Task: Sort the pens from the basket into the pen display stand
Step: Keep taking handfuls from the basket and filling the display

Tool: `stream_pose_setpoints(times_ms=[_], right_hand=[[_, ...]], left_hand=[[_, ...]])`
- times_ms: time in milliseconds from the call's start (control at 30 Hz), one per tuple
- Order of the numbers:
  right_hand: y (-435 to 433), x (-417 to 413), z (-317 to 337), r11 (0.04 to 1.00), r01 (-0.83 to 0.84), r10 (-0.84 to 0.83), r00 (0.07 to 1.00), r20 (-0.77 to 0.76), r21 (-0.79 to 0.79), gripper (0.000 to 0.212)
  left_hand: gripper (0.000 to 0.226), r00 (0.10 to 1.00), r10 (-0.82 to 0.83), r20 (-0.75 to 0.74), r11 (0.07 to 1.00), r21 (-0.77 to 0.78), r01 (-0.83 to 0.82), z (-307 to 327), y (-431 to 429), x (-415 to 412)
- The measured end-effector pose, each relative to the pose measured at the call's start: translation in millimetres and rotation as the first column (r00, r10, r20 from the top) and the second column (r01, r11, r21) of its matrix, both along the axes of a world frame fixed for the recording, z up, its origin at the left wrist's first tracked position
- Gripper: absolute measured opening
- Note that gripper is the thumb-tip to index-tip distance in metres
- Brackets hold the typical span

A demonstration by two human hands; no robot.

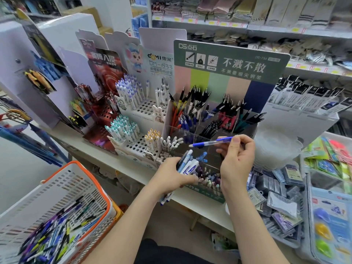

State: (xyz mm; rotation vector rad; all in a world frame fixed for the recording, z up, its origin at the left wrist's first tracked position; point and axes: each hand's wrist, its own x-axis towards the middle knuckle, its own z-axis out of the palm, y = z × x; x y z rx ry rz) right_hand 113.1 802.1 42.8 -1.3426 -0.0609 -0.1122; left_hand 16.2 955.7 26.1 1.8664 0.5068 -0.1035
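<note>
The right hand (237, 159) pinches a blue pen (211, 143) by one end, nearly level, over the front compartments of the stand (230, 60) near the front edge of the counter (122, 162). The left hand (171, 178) grips a bundle (187, 165) (mostly white and blue). The basket (62, 185), below that edge to the left, holds loose pens (53, 235).

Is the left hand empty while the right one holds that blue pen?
No, the left hand grips a bundle of pens, whose ends stick out above and below it.
</note>
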Motion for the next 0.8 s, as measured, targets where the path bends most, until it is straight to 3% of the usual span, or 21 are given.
stream_pose_setpoints(times_ms=[133, 233, 267, 367, 433, 500, 567, 667, 800], right_hand=[[1.6, -22.3, 0.0, 0.985, -0.057, 0.099, 0.962, 0.255, -0.166, 0.004], [7.5, -43.9, -9.3, 0.938, -0.175, 0.273, 0.904, 0.328, -0.299, 0.005], [9.6, -49.5, -14.1, 0.911, -0.219, 0.342, 0.874, 0.346, -0.348, 0.006], [13.9, -61.0, -25.6, 0.827, -0.27, 0.502, 0.75, 0.43, -0.493, 0.011], [14.4, -61.3, -27.0, 0.791, -0.248, 0.548, 0.695, 0.466, -0.56, 0.011], [13.6, -57.4, -24.7, 0.785, -0.231, 0.546, 0.694, 0.468, -0.574, 0.008], [12.6, -51.7, -20.2, 0.812, -0.189, 0.482, 0.752, 0.45, -0.553, 0.006], [14.7, -39.4, -12.8, 0.831, -0.088, 0.34, 0.862, 0.375, -0.549, 0.007], [18.4, -18.8, -5.6, 0.843, -0.16, 0.239, 0.967, 0.091, -0.514, 0.008]], left_hand=[[0.033, 0.985, 0.172, 0.035, 0.955, -0.251, -0.158, 5.4, -0.8, 3.0], [0.063, 0.955, 0.295, -0.016, 0.825, -0.501, -0.263, 7.8, 0.0, 9.7], [0.063, 0.946, 0.322, -0.039, 0.758, -0.587, -0.283, 9.0, 0.8, 11.9], [0.034, 0.917, 0.369, -0.152, 0.571, -0.741, -0.353, 10.0, 3.5, 16.5], [0.023, 0.911, 0.375, -0.172, 0.531, -0.766, -0.363, 7.5, 5.6, 19.0], [0.021, 0.908, 0.379, -0.179, 0.502, -0.785, -0.364, 2.7, 9.8, 23.1], [0.022, 0.916, 0.375, -0.147, 0.524, -0.781, -0.339, -2.6, 13.3, 27.2], [0.028, 0.942, 0.328, -0.067, 0.646, -0.712, -0.276, -3.5, 7.4, 31.0], [0.036, 0.977, 0.202, 0.072, 0.844, -0.519, -0.136, -0.7, -7.7, 35.5]])
